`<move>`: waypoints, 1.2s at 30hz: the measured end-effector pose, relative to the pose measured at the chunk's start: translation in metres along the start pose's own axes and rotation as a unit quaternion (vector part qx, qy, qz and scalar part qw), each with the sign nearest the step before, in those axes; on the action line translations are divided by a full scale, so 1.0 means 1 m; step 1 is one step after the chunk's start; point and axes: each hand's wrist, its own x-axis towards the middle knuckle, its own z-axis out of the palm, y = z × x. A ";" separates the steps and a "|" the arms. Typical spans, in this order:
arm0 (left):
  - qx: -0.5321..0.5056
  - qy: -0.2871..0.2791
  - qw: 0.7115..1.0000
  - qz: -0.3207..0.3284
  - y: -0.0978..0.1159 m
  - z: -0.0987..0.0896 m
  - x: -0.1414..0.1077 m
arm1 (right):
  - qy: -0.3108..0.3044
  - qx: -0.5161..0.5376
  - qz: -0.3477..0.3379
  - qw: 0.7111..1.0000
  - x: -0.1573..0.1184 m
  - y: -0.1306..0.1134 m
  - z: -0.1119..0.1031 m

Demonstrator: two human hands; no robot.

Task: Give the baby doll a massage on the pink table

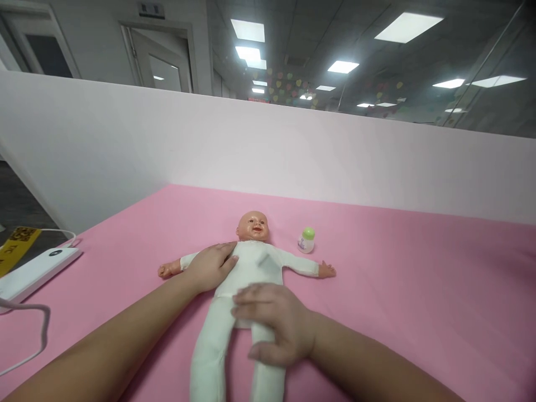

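A baby doll with a white cloth body lies on its back on the pink surface, its head away from me and its arms spread. My left hand rests on the left side of its chest near the shoulder, fingers flat. Over the lower belly and the top of the legs is my right hand, slightly blurred, with its fingers extended and the thumb apart. Neither hand holds anything. Beyond the doll's arm on the right stands a small clear bottle with a green cap.
At the left edge a white power bank lies with a cable and a yellow tag. A white partition rises behind the pink surface.
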 end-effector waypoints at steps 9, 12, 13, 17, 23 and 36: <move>0.013 -0.013 1.000 0.016 -0.001 0.005 0.004 | -0.082 -0.140 0.273 0.948 0.001 0.062 -0.032; 0.016 -0.011 1.000 0.016 0.002 0.004 0.003 | -0.061 -0.148 0.325 0.932 -0.003 0.074 -0.037; 0.014 -0.011 1.000 0.016 0.003 0.004 0.003 | -0.056 -0.151 0.340 0.927 -0.005 0.076 -0.039; 0.005 -0.020 1.000 0.011 0.003 0.001 0.003 | -0.052 -0.185 0.398 0.897 -0.012 0.072 -0.048; 0.040 -0.020 0.999 -0.008 -0.015 -0.009 -0.008 | -0.087 -0.265 0.419 0.864 -0.021 0.057 -0.065; 0.027 -0.028 0.982 -0.185 -0.090 -0.057 -0.063 | -0.040 -0.219 0.507 0.833 -0.100 0.038 -0.113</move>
